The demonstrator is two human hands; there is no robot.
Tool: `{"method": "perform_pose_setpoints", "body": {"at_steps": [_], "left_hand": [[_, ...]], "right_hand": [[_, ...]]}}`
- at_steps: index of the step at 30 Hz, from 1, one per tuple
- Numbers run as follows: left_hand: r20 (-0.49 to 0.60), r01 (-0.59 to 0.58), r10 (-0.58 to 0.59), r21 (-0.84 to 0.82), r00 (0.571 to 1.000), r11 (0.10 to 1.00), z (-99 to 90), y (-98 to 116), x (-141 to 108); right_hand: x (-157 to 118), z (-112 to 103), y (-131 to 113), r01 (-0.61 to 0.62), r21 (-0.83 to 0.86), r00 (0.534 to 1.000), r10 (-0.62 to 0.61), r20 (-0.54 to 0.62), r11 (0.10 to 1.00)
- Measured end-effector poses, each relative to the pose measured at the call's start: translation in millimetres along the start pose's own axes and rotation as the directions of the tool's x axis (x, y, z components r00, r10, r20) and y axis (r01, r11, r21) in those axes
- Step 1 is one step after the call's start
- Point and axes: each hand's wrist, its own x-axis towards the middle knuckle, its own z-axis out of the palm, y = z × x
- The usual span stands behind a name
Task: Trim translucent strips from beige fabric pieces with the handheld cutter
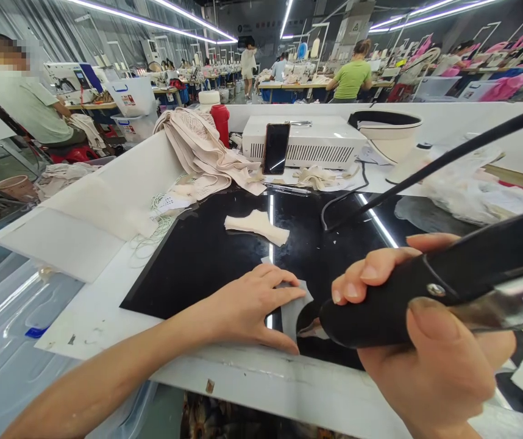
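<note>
My right hand (439,341) is wrapped round the black handle of a tool (380,311) with a metal part, held close to the camera on the right. Fingers spread, my left hand (252,305) rests on a small grey piece of material (294,308) on the glossy black panel (197,256). The rounded end of the tool is just right of that grey piece. Farther back on the panel lies a cream fabric piece (256,225), touched by neither hand.
Behind the panel stand a phone (276,149), a white vented box (325,143) and draped beige fabric (197,146). A black cable (426,174) crosses at right. A clear plastic bag (462,183) lies back right. A seated person (24,97) is at far left.
</note>
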Motion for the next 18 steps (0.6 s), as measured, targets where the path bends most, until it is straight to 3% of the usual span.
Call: {"method": "perform_pose_setpoints", "body": {"at_steps": [18], "left_hand": [[0.0, 0.0, 0.0, 0.003, 1.0, 1.0, 3.0, -1.9, 0.5]], "right_hand": [[-4.4, 4.0, -2.2, -0.022, -0.016, 0.999, 0.021, -0.038, 1.0]]}}
